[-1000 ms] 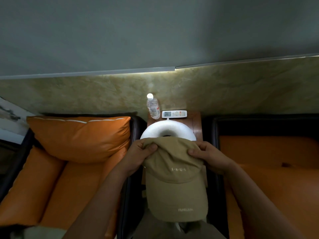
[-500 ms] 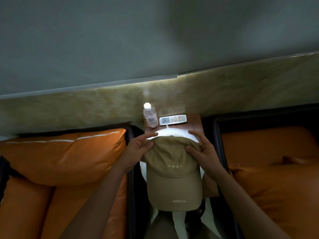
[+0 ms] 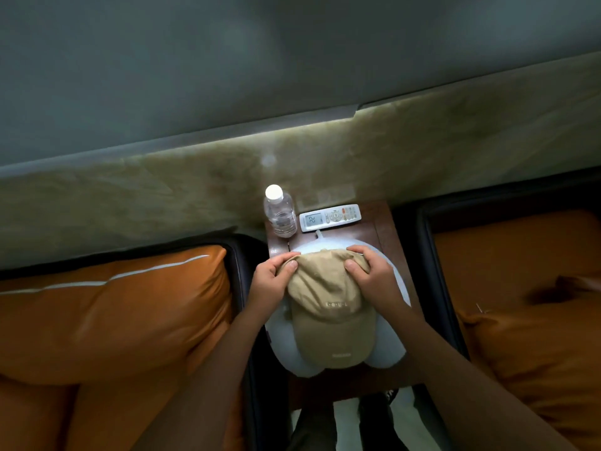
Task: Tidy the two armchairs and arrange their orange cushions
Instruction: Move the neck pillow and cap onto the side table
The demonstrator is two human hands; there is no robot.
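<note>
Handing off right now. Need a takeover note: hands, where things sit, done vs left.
Left hand and right hand: fingers of both grip the crown of the beige cap.
The cap lies over a white ring on the side table, with the bottle and remote behind it.
Left cushion leans on its chair back; right cushion lies slumped on its seat.
Done: left chair looks arranged.
Left: release the cap, then probably stand the right cushion up.

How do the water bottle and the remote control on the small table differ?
The water bottle stands upright; the remote control lies flat. The bottle is clear with a white cap; the remote is white with a display and buttons. Both rest on the wooden table by the wall.
</note>
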